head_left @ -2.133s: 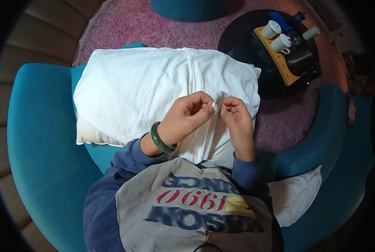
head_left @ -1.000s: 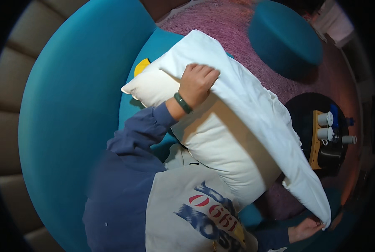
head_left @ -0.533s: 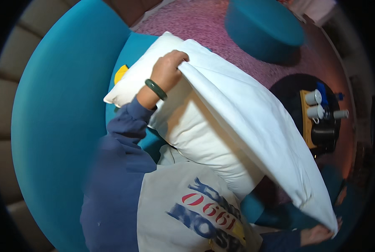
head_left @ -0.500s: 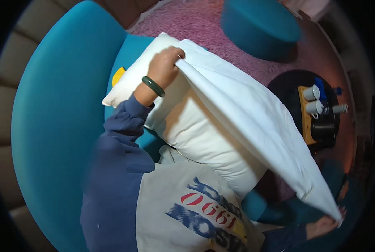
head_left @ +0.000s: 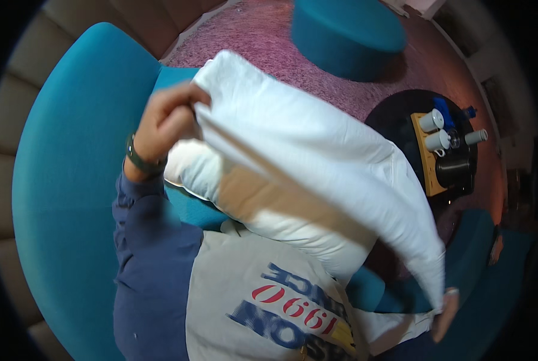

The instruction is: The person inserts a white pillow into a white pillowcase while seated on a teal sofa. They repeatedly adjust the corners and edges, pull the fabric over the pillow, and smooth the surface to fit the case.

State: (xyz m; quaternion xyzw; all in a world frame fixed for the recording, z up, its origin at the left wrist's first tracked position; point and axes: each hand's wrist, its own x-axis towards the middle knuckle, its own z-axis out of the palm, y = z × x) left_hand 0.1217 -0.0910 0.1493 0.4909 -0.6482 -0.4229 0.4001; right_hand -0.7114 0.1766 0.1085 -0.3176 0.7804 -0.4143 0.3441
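Roughly midway, I'd judge: over the teal sofa [head_left: 64, 180] hangs a white pillow [head_left: 317, 156], lifted clear of the seat, its loose white case [head_left: 413, 253] drawn over most of it – the corner nearest the sofa's back edge looks uncovered. Left hand [head_left: 166, 120] is clenched on the case's top edge; right hand [head_left: 444, 311] pinches its lower tip – what's left is seating and smoothing.
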